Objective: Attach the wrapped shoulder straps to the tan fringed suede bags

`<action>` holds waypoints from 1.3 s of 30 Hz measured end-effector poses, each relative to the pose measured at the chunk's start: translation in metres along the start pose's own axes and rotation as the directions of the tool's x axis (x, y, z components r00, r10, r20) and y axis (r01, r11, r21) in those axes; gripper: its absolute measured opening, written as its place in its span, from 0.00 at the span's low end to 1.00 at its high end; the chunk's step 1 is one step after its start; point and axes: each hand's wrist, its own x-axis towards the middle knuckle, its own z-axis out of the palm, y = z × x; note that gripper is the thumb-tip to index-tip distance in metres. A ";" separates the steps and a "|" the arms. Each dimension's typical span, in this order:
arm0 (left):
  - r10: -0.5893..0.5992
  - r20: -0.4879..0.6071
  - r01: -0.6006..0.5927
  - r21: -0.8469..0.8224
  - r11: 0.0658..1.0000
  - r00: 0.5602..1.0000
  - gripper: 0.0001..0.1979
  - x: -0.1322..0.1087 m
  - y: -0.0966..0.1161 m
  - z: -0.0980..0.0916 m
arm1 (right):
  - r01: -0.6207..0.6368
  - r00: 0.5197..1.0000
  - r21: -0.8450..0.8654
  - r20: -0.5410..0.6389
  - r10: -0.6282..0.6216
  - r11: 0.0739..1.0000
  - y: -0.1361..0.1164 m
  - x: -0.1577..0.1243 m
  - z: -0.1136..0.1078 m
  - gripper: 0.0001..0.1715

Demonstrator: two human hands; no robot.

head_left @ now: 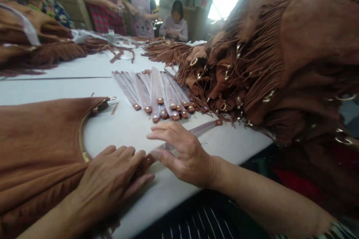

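A brown suede bag (42,130) lies at the left, its curved edge lined with a gold zipper (81,130). My left hand (112,175) rests at the bag's right end, with its fingers bent over the brown, riveted end of a strap (206,127); what lies under the palm is hidden. Clear plastic film wraps the strap's middle, and its other brown end points away to the right. Over the strap is my right hand (182,153), its fingers stretched and apart from the thumb. That thumb touches the film near the riveted end.
Several film-wrapped straps (157,89) lie in a pile ahead. A tall heap of fringed brown suede bags (252,56) with gold rings covers the right side of the white table (106,119). More suede (36,52) lies far left. Several people stand or sit beyond.
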 end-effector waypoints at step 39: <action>-0.489 -0.155 0.154 -0.831 0.534 0.858 0.22 0.071 0.002 -0.095 | -0.482 0.815 0.781 0.234 0.530 0.397 -0.018 0.000 -0.009 0.18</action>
